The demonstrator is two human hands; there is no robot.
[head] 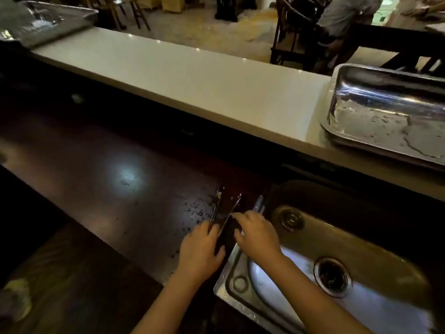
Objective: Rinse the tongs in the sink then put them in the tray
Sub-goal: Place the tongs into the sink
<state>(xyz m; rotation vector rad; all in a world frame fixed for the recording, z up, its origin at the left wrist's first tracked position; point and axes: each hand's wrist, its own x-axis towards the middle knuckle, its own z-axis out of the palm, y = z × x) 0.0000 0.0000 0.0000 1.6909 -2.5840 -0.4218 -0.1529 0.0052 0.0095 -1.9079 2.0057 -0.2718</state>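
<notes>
A dark tabletop [101,169] runs across the kitchen, a pale raised ledge [183,78] behind it. At four o'clock sits a steel sink [375,251], its basin wet; at two o'clock, on the ledge, a wet steel tray [385,121]. Both bare hands meet at the sink's left rim, at the tongs [226,210], which lie on the tabletop just beside the sink with their two arms splayed toward twelve o'clock among water drops. The left hand [199,251] has its grip curled over the tongs' near end; the right hand [257,235] touches the right arm with its fingertips, whether clasping it cannot be told.
</notes>
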